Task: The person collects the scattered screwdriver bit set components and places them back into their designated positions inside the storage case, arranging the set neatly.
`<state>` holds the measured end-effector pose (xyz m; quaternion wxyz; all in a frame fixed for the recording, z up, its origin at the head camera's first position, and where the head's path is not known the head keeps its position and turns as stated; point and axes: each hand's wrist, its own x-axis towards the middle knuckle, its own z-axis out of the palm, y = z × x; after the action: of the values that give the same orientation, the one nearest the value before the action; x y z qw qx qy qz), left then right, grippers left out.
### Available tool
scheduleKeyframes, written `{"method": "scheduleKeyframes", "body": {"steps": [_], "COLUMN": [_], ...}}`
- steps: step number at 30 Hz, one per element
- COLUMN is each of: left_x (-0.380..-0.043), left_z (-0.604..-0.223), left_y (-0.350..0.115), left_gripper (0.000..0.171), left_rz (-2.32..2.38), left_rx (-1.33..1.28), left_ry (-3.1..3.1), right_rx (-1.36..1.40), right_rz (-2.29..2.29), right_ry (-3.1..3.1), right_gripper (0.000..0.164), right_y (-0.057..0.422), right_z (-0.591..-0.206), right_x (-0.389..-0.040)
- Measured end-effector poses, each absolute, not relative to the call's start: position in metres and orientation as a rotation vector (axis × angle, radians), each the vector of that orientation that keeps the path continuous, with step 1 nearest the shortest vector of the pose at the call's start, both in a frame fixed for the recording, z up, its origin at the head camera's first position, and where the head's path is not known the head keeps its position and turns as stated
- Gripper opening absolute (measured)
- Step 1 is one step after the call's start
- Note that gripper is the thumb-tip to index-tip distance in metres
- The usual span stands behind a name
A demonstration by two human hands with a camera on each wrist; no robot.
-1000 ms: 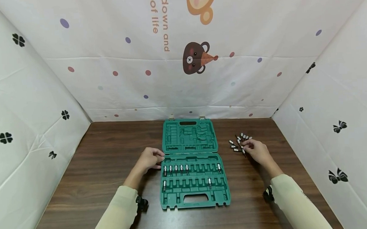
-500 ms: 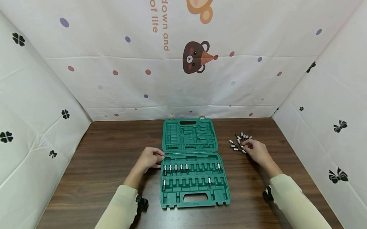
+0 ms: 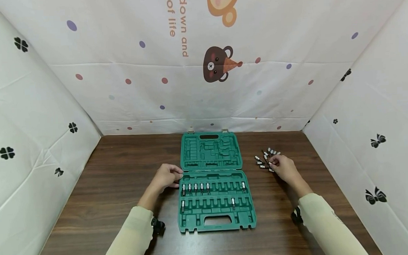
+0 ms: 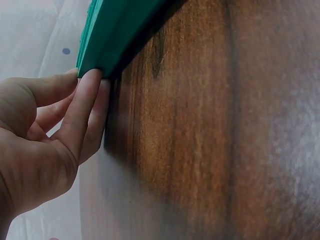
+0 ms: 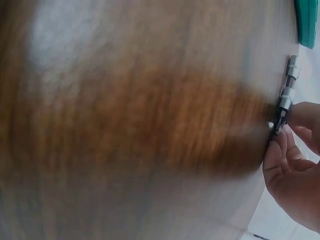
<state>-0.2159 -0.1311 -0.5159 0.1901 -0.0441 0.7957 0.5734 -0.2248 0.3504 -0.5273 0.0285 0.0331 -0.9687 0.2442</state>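
An open green plastic case lies on the table, its lower half holding several silver-and-black bit sockets in two rows of slots. At the case's left edge, near the hinge, my left hand pinches the corner between thumb and fingers; the left wrist view shows this grip on the green case edge. To the right of the case, my right hand reaches into a loose pile of bit sockets, its thumb and fingertips pinching one. In the right wrist view, bit sockets lie beside the fingers, which partly hide the pinched one.
The case lid lies flat toward the back, with bare moulded recesses. A brown wood-grain table spreads around the case. White printed cloth hangs behind and along both sides.
My right hand has shifted very slightly among the loose bit sockets, and one near its fingertips has turned a little. The left hand and the case have stayed in place.
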Motion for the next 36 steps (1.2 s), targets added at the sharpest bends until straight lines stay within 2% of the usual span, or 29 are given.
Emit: {"method": "scheduleKeyframes", "body": {"steps": [9,21,36], "left_x": [-0.216,-0.216,-0.215], "left_z": [-0.517,-0.519,-0.516], "left_y": [-0.130,-0.131,-0.130], "left_gripper": [0.013,0.012,0.013], "left_rz": [1.617,1.619,1.608], "left_rx": [-0.127,-0.121,-0.121], "left_ry": [2.234,2.232,2.251], "right_rx": [0.020,-0.016,0.157], "right_rz": [0.831,0.944,1.428], "right_ry": [-2.928,-2.911,-2.849], "right_gripper": [0.007,0.018,0.025], "right_y": [0.353,0.347,0.321], "right_z": [-0.521,-0.508,-0.489], "right_x": [-0.222,-0.215,-0.206]}}
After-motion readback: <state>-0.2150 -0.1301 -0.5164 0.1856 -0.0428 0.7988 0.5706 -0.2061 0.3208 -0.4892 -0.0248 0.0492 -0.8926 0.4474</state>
